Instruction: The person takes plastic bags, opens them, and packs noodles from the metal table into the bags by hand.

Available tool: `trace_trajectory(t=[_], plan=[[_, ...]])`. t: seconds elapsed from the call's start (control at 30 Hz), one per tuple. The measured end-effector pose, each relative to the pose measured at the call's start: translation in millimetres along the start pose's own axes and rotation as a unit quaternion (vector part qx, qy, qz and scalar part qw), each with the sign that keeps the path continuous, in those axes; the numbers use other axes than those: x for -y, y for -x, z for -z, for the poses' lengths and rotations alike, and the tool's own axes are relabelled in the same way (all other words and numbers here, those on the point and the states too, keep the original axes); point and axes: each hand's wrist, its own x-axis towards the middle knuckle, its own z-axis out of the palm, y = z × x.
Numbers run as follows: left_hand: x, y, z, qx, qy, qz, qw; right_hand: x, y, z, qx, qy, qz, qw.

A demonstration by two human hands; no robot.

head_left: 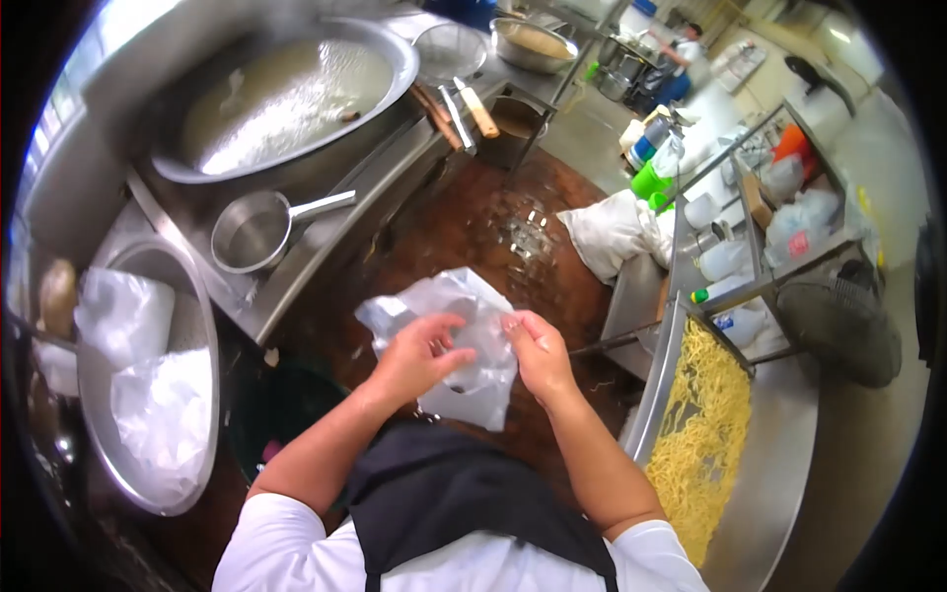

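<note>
In front of the black apron [444, 493], a clear plastic bag [469, 395] hangs in the air. My right hand [541, 353] pinches its right edge between thumb and fingers. My left hand [422, 357] is at the bag's left side, fingers curved and thumb apart; it seems to touch the plastic without gripping it. Left of me, an oval metal tub [215, 395] holds more plastic bags [163, 414]. To my right lies a heap of yellow noodles [698, 405] in a large metal tray [779, 474].
A large wok [168, 170] of cloudy liquid stands at upper left, with a saucepan [252, 232] below it. A strainer [449, 51] and a metal bowl [533, 44] are beyond. A rack [755, 237], a fan [838, 321] and a white sack [607, 232] stand right. Another person [686, 49] is far off.
</note>
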Motion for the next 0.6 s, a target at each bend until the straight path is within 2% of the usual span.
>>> trace_trajectory(t=[0.1,0.17,0.2,0.27,0.37,0.4,0.47,0.53,0.57,0.6], plan=[[1.0,-10.8,-42.1,0.125,-0.009,-0.018,0.992,-14.9,10.5,40.5,-0.042,0.057,0.049,0.996],[-23.5,-15.2,-64.9,0.215,-0.059,-0.01,0.975,-23.1,20.8,66.9,-0.089,0.114,0.075,0.987],[-20.5,-15.6,-81.3,0.238,-0.033,-0.04,0.97,-24.6,25.6,80.4,-0.12,0.136,0.089,0.979],[-41.5,-13.7,-102.5,0.3,0.04,0.019,0.953,-29.2,34.1,107.7,-0.134,0.136,0.114,0.975],[-54.9,-11.4,-124.7,0.423,0.011,0.02,0.906,-43.6,36.7,154.5,-0.228,0.119,0.109,0.96],[-54.1,-13.3,-127.7,0.46,0.02,0.077,0.884,-48.4,36.2,171.6,-0.244,0.106,0.105,0.958],[-16.5,-27.8,-125.9,0.465,0.053,0.185,0.864,-55.7,39.6,194.2,-0.256,0.02,0.086,0.963],[46.1,-45.8,-113.9,0.354,0.154,0.346,0.855,-46.0,46.7,203.9,-0.256,0.045,0.084,0.962],[87.0,-50.2,-109.0,0.267,0.141,0.424,0.854,-48.4,47.1,208.6,-0.263,0.044,0.084,0.96],[122.6,-55.4,-100.3,0.234,-0.088,0.496,0.832,-51.7,47.7,212.2,-0.262,0.03,0.063,0.962]])
